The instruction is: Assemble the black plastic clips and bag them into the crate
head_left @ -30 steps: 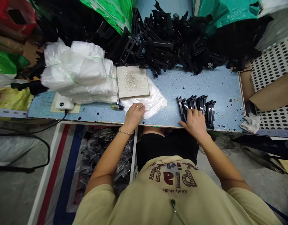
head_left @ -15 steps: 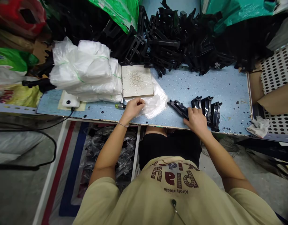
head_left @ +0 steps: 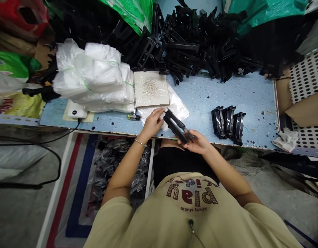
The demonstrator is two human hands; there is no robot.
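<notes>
A black plastic part (head_left: 176,126) is tilted above the table's front edge. My right hand (head_left: 197,142) is closed round its lower right end. At its upper left end is my left hand (head_left: 153,123), fingers bent together over the clear plastic bags (head_left: 178,109); what they pinch is too small to make out. Behind the bags lies a square board (head_left: 151,89) with tiny pieces scattered on it. Three more black parts (head_left: 228,122) stand side by side to the right.
Bundled white bags (head_left: 96,75) are stacked at the left, beside a white device (head_left: 77,109) with a cable. A large heap of black parts (head_left: 184,44) fills the back. A crumpled cloth (head_left: 285,139) lies at the right edge.
My right hand has lifted the black part off the table and brought it left to my left hand. My left hand has shifted slightly right.
</notes>
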